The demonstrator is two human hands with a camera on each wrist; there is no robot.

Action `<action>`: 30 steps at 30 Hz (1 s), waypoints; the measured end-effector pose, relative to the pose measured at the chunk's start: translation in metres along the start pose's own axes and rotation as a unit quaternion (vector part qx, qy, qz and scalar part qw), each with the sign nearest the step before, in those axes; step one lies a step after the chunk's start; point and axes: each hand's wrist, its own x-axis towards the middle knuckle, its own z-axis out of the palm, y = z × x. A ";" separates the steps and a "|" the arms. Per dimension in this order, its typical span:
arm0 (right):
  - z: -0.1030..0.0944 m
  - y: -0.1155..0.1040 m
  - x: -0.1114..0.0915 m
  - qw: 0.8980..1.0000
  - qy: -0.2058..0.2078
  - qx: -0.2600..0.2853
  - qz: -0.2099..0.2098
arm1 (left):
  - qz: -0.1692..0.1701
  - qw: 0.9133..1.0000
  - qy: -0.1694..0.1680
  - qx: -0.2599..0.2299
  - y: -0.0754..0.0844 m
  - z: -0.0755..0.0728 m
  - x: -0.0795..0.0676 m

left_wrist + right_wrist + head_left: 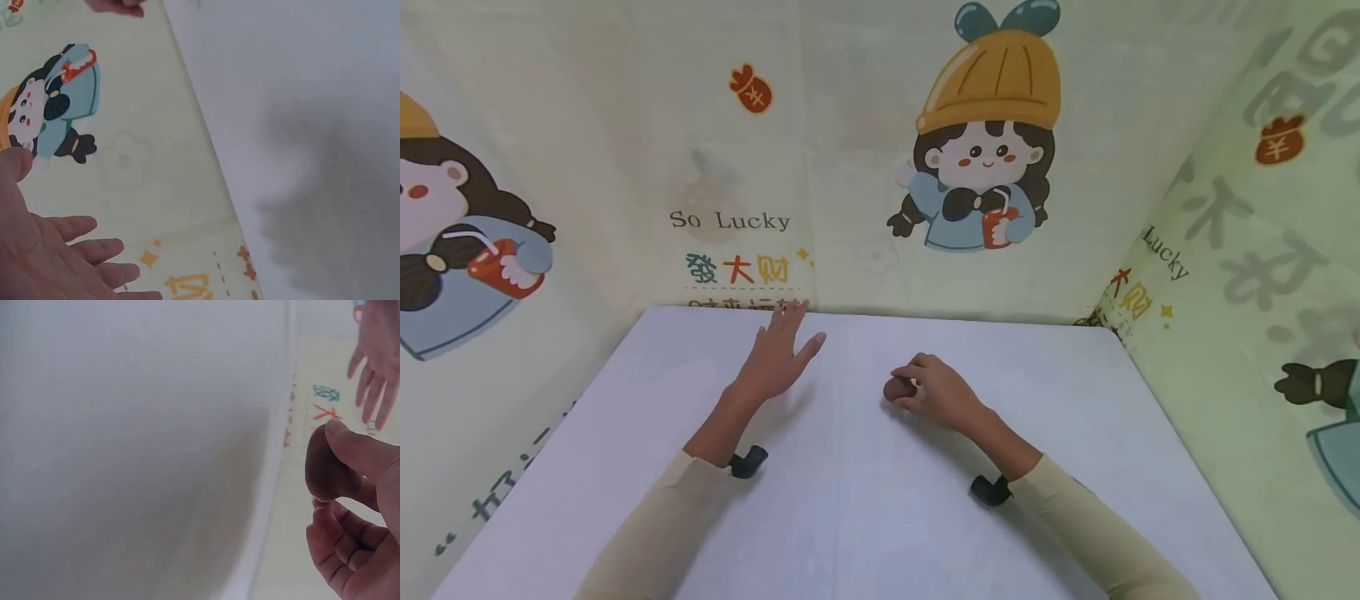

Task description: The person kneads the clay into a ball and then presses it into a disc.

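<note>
My right hand (pixel 946 393) pinches a small, smooth brown rounded object (pixel 897 388) between thumb and fingers above the white tabletop. In the right wrist view the same brown object (pixel 330 465) shows a broad curved face; the thumb lies on its top edge and fingers are beneath it. Its exact kind I cannot tell. To the left, my left hand (pixel 777 358) is held over the table with fingers spread and nothing in it. The left wrist view shows that left hand (pixel 56 259) with its fingers extended and apart.
A white tabletop (pixel 835 517) spreads under both arms. Behind it and at the sides hang cream sheets (pixel 850 167) printed with cartoon figures and lettering. A black wrist-worn device (pixel 748 462) sits at the left wrist, and another black device (pixel 991 491) at the right.
</note>
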 end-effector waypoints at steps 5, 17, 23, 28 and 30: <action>-0.016 -0.007 0.006 0.996 0.044 0.083 -0.001 | 0.018 0.995 0.011 -0.101 0.022 0.002 0.009; -0.035 -0.044 0.015 0.970 0.144 0.186 -0.064 | 0.084 0.923 0.045 -0.374 0.067 0.035 0.017; -0.036 -0.056 0.018 0.960 0.166 0.208 -0.080 | 0.114 0.866 0.004 -0.486 0.084 0.047 0.017; -0.035 -0.060 0.019 0.957 0.164 0.224 -0.087 | 0.121 0.853 -0.007 -0.508 0.094 0.050 0.014; -0.034 -0.061 0.019 0.955 0.166 0.233 -0.084 | 0.124 0.848 -0.004 -0.515 0.097 0.049 0.013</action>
